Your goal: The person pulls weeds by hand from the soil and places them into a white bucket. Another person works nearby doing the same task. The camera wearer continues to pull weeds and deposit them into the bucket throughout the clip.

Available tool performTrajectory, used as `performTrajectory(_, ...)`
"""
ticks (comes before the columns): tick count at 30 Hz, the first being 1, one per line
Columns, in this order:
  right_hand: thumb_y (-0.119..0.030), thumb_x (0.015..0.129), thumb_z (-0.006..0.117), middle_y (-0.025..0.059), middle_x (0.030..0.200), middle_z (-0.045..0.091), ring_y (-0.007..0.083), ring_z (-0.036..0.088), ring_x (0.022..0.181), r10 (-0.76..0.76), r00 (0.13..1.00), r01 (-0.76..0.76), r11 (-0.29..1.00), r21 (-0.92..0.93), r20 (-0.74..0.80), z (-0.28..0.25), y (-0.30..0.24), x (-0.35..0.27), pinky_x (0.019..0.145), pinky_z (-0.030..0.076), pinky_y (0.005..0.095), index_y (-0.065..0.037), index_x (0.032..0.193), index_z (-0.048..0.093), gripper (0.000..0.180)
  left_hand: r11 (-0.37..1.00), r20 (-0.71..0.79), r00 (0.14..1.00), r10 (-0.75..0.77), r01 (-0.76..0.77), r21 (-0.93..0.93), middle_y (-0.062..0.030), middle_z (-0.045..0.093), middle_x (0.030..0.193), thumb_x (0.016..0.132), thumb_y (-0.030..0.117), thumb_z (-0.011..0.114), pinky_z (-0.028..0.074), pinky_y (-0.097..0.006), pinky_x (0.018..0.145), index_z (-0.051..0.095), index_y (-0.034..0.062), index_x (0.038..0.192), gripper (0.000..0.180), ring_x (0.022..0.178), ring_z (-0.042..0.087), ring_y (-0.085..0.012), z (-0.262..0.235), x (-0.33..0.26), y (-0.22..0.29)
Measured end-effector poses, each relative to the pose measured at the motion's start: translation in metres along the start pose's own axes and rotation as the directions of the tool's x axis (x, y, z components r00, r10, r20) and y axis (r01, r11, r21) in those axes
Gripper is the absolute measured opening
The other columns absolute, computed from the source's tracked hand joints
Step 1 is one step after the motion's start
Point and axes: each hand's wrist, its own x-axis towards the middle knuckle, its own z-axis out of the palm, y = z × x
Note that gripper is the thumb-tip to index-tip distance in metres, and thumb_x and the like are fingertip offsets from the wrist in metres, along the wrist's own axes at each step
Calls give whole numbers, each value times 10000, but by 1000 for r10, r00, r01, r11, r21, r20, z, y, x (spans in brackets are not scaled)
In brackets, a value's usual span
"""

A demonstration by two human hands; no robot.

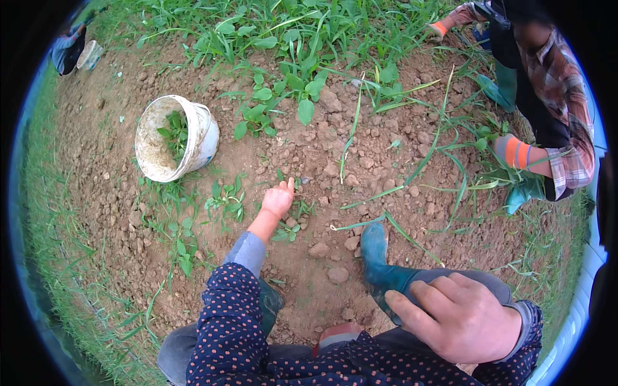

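Observation:
My left hand (278, 199) reaches down to the soil, its index finger stretched forward and the other fingers curled in. A small green leaf (280, 175) shows just beyond its fingertips; whatever the curled fingers hold is hidden. Low green seedlings (288, 231) grow beside that wrist. Over my right knee hangs my right hand (460, 316), fingers loosely bent and apart, with nothing seen in it. To the left of my left hand, a dirty white bucket (205, 138) lies tilted on its side, mouth toward me, with pulled green leaves (174, 135) inside.
My green rubber boot (380, 264) stands on cloddy brown soil (338, 275). At the right, another person in a plaid shirt (560, 83) bends with orange-striped gloves among the plants. Dense greens (283, 38) grow at the far side. Long cut-looking stalks (354, 128) lie about.

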Motion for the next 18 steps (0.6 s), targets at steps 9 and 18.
performTrajectory(9,-121,719,564,44,731,477,178,515,619,126,991,-124,991,-44,47,4,8,5,534,439,295,21,1146,567,451,978,14,998,-68,70,-196,-136,686,800,869,129,453,553,-393,575,534,36,970,159,694,691,-282,-2,16,3)
performTrajectory(18,-133,730,566,52,771,503,160,507,635,32,999,-31,999,-18,27,2,9,-8,533,419,272,10,1151,578,444,1000,157,988,9,-9,0,-106,666,923,895,149,424,494,-455,678,488,82,1253,370,783,679,-255,-15,8,1)
